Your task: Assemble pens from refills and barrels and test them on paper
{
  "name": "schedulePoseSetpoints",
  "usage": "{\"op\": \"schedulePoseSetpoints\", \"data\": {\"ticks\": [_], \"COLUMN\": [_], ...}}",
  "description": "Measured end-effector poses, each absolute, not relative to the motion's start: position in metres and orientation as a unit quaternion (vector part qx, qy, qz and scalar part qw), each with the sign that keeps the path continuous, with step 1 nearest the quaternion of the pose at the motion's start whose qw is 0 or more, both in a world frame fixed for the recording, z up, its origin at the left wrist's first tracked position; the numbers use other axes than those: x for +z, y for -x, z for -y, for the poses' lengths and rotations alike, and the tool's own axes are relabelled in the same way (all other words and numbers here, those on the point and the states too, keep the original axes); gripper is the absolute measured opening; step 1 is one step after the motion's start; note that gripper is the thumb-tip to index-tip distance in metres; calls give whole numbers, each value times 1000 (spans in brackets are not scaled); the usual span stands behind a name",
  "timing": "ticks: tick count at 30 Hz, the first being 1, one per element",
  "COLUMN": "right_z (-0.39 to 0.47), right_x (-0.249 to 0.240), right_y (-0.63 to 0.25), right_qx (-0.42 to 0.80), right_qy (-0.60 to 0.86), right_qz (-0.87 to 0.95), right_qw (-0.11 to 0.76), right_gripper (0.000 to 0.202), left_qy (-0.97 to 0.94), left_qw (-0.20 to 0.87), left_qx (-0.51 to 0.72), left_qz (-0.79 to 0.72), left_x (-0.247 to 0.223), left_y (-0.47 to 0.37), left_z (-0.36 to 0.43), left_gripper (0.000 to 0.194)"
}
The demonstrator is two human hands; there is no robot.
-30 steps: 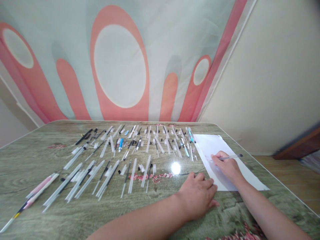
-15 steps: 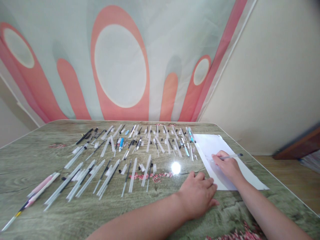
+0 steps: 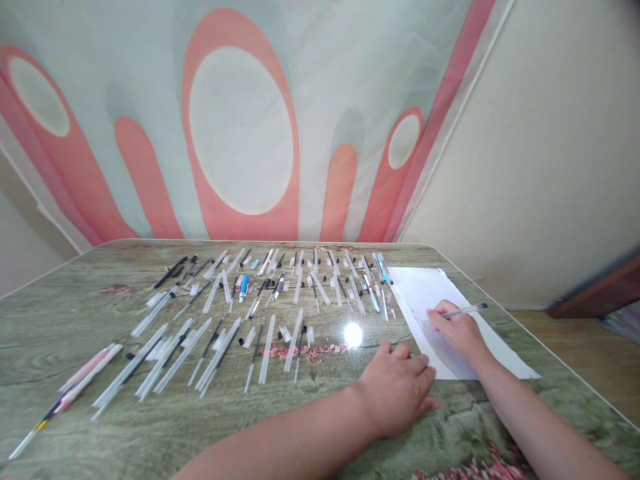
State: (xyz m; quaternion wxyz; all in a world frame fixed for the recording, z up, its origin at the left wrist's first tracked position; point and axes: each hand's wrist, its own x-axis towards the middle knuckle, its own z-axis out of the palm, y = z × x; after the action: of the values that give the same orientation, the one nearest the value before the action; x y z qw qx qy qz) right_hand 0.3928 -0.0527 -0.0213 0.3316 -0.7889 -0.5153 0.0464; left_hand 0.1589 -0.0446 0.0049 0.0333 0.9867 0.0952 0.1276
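Observation:
My right hand (image 3: 459, 337) is closed around a clear-barrelled pen (image 3: 466, 311) whose dark end points up and to the right. The pen's tip is hidden by my fingers, close to the surface of a white sheet of paper (image 3: 425, 283). Faint marks seem to be on the sheet near my fingertips, too small to read. My left hand (image 3: 397, 387) rests palm down on the table, fingers stretched out and loosely spread, at the paper's lower left edge. It holds nothing.
Pen parts in rows cover the left and middle of the table (image 3: 200, 427): clear barrels (image 3: 267, 350), dark refills, small caps, a blue piece (image 3: 243, 289) and a pink-and-white pair (image 3: 90, 373). A patterned hanging (image 3: 330, 87) stands behind. The table's right edge borders the paper.
Almost nothing differs. The view has shifted very slightly, and my right hand with the pen sits a touch farther right on the sheet. My left hand stays in place.

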Motion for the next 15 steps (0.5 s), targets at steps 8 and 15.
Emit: {"op": "schedulePoseSetpoints", "data": {"ticks": [8,15], "right_z": [52,52], "right_x": [-23,-26], "right_y": [-393,-396], "right_qx": [48,35], "right_qy": [786,785], "right_qz": [514,496], "right_qw": [341,369], "right_gripper": [33,34], "left_qy": [-985,-983], "left_qw": [38,47], "left_qx": [133,147], "left_qz": [-99,-103], "left_x": [2,3], "left_y": [-160,-160], "left_z": [46,45], "left_gripper": [41,39]}}
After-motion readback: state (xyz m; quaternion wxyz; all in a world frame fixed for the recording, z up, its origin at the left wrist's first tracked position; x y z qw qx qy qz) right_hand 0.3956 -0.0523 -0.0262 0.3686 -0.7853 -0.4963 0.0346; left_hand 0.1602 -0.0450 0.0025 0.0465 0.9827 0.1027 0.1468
